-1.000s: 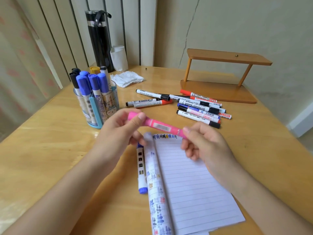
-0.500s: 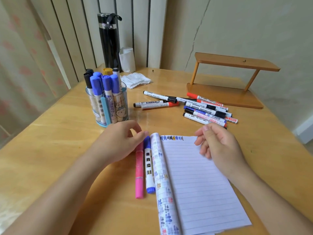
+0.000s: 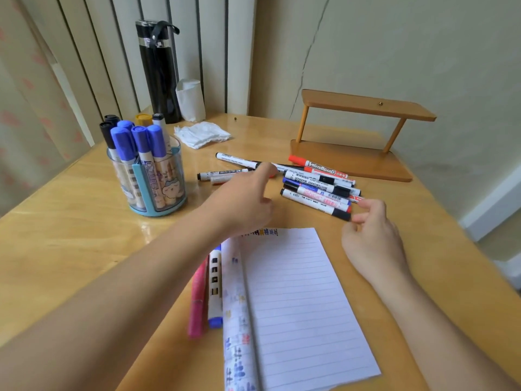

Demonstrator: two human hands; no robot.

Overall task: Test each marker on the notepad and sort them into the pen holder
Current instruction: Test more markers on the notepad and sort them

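Yellow wooden table [image 3: 70,221] carries the loose white-barrelled markers [image 3: 318,190] piled just beyond the lined white notepad [image 3: 296,292], where the empty, slack-fingered left hand [image 3: 245,201] and right hand [image 3: 372,238] had best pinch one barrel cleanly without rolling its neighbours

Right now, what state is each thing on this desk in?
Notepad, open, blank lined page up.
Pen holder, upright, holding capped markers.
Pink marker, lying flat, left of the notepad.
Loose markers, capped, lying together.
Flask, upright, lid shut.
Left hand, open, above the loose markers.
Right hand, loosely curled, empty.
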